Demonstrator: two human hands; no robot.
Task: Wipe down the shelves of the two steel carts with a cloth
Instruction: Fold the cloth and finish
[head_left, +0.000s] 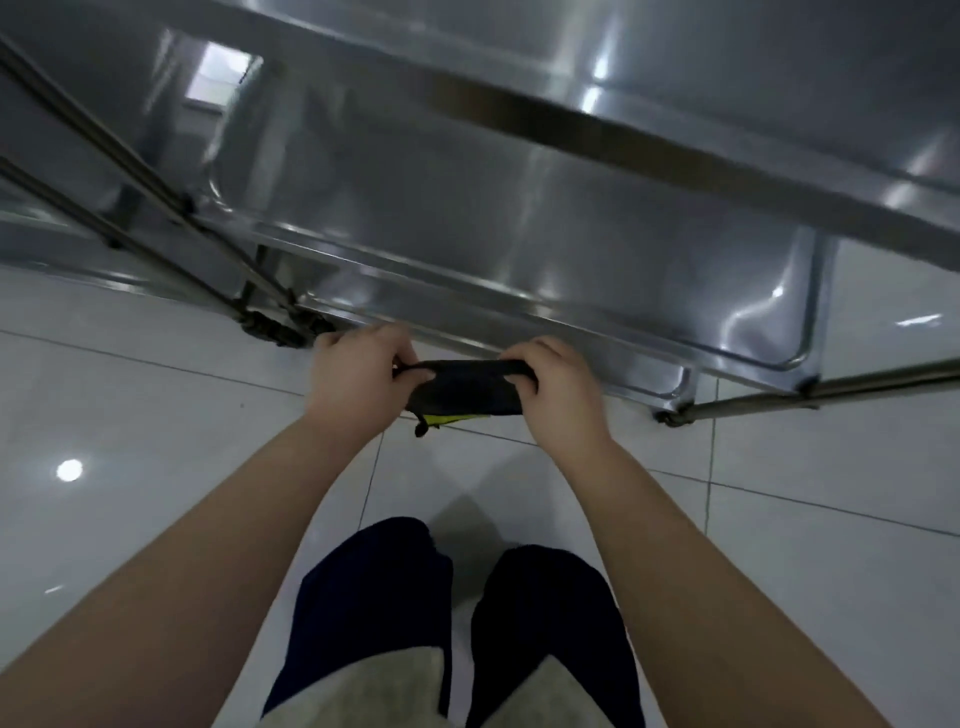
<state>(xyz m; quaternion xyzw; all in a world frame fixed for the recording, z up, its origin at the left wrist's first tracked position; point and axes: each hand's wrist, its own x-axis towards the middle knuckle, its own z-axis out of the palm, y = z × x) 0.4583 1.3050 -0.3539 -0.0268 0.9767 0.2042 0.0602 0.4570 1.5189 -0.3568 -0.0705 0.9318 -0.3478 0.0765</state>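
A white tiled floor (156, 415) fills the lower half of the view, glossy, with a round light reflected at the left. Over it stand two steel carts. The nearer cart (519, 249) runs across the middle and right, its lower shelf (571, 270) a shallow tray with a raised rim and rounded corners; nothing lies in it. An upper shelf (779, 93) crosses the top right, blurred. A second cart (62, 244) shows only as a shelf edge and slanting tubular legs at the far left, just beside the first; a dark caster (270, 330) sits where the legs meet the floor.

The person's dark trouser legs (374, 608) and light garment hem are at the bottom centre, with both bare forearms reaching forward.

The left hand (358, 379) and right hand (558, 389) are held in front of the near rim of the lower shelf, above the floor. Between them hangs a dark cloth (462, 389) with a yellow-green edge below. The fingers of each hand are clenched on an end of the cloth, pulling its top edge taut; it touches no shelf.
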